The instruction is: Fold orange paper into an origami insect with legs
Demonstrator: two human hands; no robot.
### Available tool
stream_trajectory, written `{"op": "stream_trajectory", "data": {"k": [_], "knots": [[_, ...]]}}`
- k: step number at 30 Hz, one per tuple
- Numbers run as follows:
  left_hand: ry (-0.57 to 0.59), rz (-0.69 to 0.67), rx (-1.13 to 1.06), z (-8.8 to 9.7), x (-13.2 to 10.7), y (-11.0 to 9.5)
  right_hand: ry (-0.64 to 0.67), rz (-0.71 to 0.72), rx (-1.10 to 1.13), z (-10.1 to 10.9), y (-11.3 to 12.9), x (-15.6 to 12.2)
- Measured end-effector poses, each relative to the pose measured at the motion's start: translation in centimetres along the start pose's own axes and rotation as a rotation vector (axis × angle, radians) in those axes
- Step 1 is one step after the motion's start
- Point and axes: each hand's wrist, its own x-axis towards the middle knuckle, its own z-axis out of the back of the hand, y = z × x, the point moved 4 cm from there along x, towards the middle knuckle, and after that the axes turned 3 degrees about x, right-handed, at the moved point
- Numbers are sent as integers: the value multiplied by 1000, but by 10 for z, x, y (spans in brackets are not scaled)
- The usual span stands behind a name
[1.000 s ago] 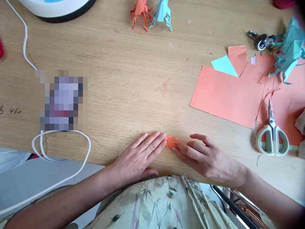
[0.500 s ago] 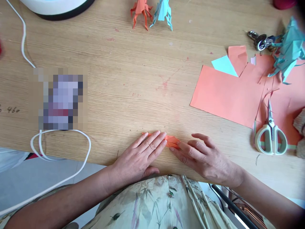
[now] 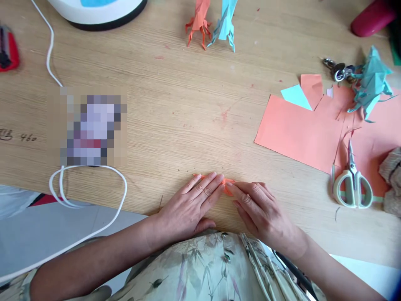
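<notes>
A small folded piece of orange paper [image 3: 229, 190] lies near the table's front edge, mostly covered by my fingers. My left hand [image 3: 196, 200] rests flat on it, fingers stretched out over its left part. With the index fingertip, my right hand [image 3: 258, 205] presses on the paper's right end, close to the left fingertips. The right thumb sits below, apart from the index finger, and the other fingers are curled in. How the paper is folded under the hands is hidden.
Orange sheets [image 3: 297, 129], scissors [image 3: 353, 184] and a teal folded-paper figure [image 3: 372, 83] lie to the right. Orange [image 3: 199, 23] and light-blue [image 3: 226, 25] paper figures stand at the back. A blurred-out phone-like device [image 3: 94, 131] and white cable [image 3: 125, 188] are on the left.
My right index finger has moved left along the paper's right end and presses down, and its other fingers have curled in. My left hand stays flat. The view has shifted slightly.
</notes>
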Motion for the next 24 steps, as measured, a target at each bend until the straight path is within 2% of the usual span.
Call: {"op": "stream_trajectory", "data": {"k": [3, 7, 15, 20, 24], "knots": [[-18, -6, -26, -3, -1, -1, -45, -84, -28, -13, 5, 0], [-58, 9, -21, -6, -1, -4, -62, -81, -154, -23, 15, -3], [-89, 41, -2, -8, 4, -12, -80, -113, -323, -27, 25, -1], [-109, 35, -108, 11, -8, 9, -80, -149, -352, -28, 27, 0], [-189, 147, -29, 22, -28, 30, -104, -143, -347, -29, 26, -1]]}}
